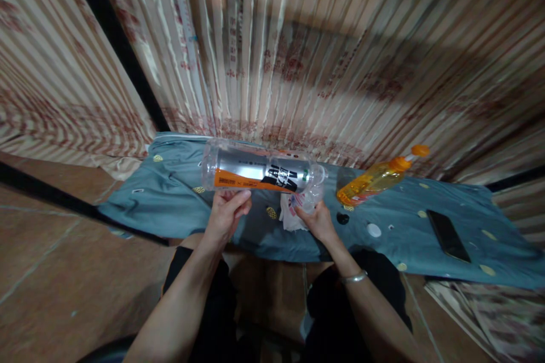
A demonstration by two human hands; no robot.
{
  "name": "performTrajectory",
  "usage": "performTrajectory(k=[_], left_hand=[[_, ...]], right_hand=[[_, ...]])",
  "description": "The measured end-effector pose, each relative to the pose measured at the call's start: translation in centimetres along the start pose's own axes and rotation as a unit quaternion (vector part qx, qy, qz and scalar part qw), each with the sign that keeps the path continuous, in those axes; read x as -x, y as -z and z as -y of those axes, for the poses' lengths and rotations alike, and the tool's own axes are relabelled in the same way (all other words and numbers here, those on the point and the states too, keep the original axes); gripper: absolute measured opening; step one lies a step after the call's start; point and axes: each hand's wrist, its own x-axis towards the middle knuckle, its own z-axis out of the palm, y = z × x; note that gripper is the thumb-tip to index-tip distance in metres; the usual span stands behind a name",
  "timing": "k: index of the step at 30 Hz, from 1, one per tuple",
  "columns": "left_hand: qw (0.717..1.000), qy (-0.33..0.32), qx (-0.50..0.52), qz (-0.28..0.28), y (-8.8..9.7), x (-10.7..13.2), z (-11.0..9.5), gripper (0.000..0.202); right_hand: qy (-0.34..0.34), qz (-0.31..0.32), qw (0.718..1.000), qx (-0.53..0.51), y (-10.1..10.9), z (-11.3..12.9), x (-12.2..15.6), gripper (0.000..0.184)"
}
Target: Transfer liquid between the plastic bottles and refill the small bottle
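My left hand [227, 210] is closed around the lower side of a large clear plastic bottle [259, 173] with a silver and orange label. The bottle lies sideways in the air, its neck end to the right. Below that end, my right hand [318, 220] grips a clear plastic container [314, 188]; its exact shape is hard to make out. White material [292, 215] with red and blue print shows beside the right fingers; whether it belongs to the container I cannot tell. A black cap [343, 218] and a white cap [374, 230] lie to the right.
A bottle of orange liquid [370, 184] with an orange top leans on the blue-green cloth [251, 241] at right. Farther right lies a dark phone [448, 235]. Behind hangs a pleated patterned curtain [289, 79]; black metal bars [117, 39] stand at left.
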Motion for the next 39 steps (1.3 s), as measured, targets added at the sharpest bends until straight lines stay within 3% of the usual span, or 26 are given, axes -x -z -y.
performTrajectory(k=[39], left_hand=[[1.0, -0.018, 0.02, 0.009, -0.29, 0.12, -0.08, 0.038]], right_hand=[[-0.008, -0.009, 1.0, -0.01, -0.2, -0.49, -0.18, 0.053]])
